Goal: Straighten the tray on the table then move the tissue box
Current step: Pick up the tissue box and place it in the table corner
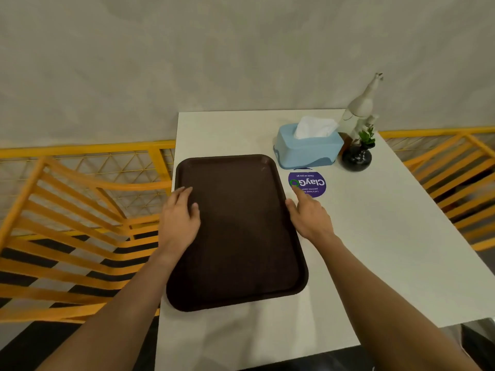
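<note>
A dark brown rectangular tray (241,236) lies on the white table (375,250), along its left side, roughly parallel to the table's edge. My left hand (179,218) rests flat over the tray's left rim, fingers spread, thumb inside the tray. My right hand (308,215) sits against the tray's right rim with the index finger stretched toward a purple sticker; it grips nothing. A light blue tissue box (308,148) with a white tissue sticking out stands just beyond the tray's far right corner.
A round purple sticker (310,184) lies between tray and tissue box. A black vase with a green sprig (357,156) and a pale figurine (361,105) stand right of the box. Yellow slatted chairs (80,223) flank the table on both sides. A grey wall rises behind.
</note>
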`<state>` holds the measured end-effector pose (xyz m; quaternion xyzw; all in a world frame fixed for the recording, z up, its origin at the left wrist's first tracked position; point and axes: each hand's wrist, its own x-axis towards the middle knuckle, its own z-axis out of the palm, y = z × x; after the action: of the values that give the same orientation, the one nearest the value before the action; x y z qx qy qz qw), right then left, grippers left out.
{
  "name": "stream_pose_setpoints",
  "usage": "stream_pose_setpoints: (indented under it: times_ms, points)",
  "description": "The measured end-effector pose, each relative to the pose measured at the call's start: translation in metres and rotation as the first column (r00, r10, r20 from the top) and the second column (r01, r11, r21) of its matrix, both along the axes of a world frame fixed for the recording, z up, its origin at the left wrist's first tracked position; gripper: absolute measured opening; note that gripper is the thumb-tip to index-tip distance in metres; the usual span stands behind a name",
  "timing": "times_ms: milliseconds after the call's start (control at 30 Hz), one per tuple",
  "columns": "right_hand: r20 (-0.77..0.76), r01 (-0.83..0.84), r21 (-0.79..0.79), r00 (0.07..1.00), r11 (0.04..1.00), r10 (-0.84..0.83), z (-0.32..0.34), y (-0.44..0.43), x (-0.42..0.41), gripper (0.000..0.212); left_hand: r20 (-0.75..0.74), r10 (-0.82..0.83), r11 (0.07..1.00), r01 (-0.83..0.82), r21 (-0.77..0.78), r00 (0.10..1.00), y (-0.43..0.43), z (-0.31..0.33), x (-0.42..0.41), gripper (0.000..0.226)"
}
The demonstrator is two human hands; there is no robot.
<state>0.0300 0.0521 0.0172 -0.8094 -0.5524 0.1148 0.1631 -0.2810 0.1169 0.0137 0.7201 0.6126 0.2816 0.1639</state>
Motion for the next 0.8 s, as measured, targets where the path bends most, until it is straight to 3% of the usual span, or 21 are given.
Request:
stream_pose_setpoints:
  times_ms: [333,567,800]
  points:
    - [-0.101,-0.01,0.283,0.994,0.959,0.041,0.043,0.035,0.096,0.058,0.161,-0.158,0.986,0.147,0.077,0.974,0.036,0.048,0.155,0.057]
    - [-0.124,-0.029,0.289,0.99,0.957,0.068,0.05,0.081,0.165,0.068,0.21,-0.134,0.989,0.145,-0.036,0.968,0.067,0.043,0.255,0.087]
    - [-0.22,-0.028,0.247,0.972,0.969,0.084,0.036,0.113,0.19,0.078,0.282,-0.095,0.989,0.123,-0.082,0.955,0.093,0.027,0.301,0.088]
